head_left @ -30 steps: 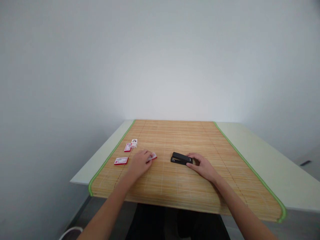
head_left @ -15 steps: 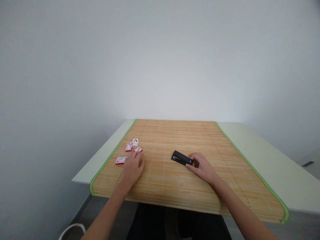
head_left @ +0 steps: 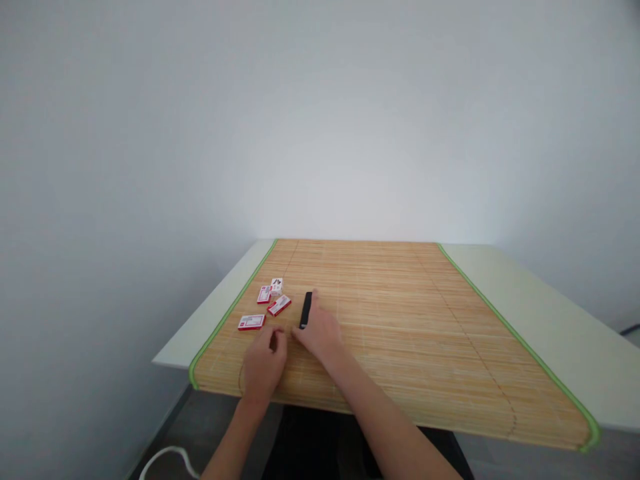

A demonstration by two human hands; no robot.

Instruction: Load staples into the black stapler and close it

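A black stapler (head_left: 307, 310) stands near the left-middle of the bamboo mat, pointing away from me. My right hand (head_left: 323, 333) is closed around its right side, thumb at the near end and index finger along it. Just left of it, my left hand (head_left: 264, 363) rests low over the mat with fingers curled in toward the thumb; whatever is inside them, if anything, is hidden. Beyond that hand lie small red-and-white boxes: a near one (head_left: 251, 323), a slanted one (head_left: 279, 305) and a farther one (head_left: 265, 294). A white box with a dark picture (head_left: 277, 287) touches the farther one.
The bamboo mat (head_left: 400, 320) with green edging covers the middle of a white table (head_left: 540, 320). A plain wall (head_left: 350, 133) rises behind. Below the table's left front corner hangs a white cable-like loop (head_left: 170, 451).
My right hand has brought the stapler leftward and turned it to point away from me. My left hand has drawn back toward me and curled, uncovering the slanted box.
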